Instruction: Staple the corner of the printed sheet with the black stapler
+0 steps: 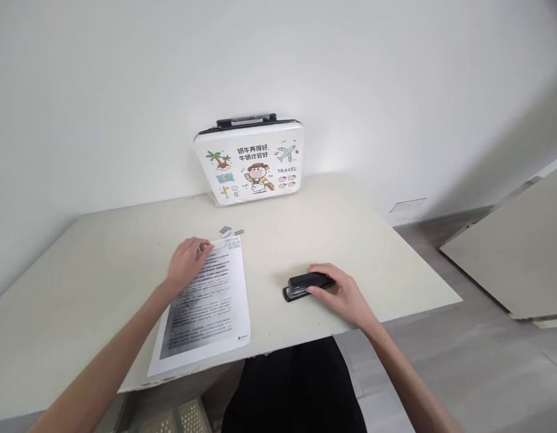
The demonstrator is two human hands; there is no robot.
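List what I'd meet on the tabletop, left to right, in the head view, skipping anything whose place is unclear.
Left hand → silver strips → stapler → right hand.

Left grip (188, 261) on printed page (231, 300), right grip (343, 294) around stapler (304, 280)

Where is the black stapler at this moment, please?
In the head view, the black stapler is right of centre on the table, near the front edge, gripped by the right hand, right of the printed paper.
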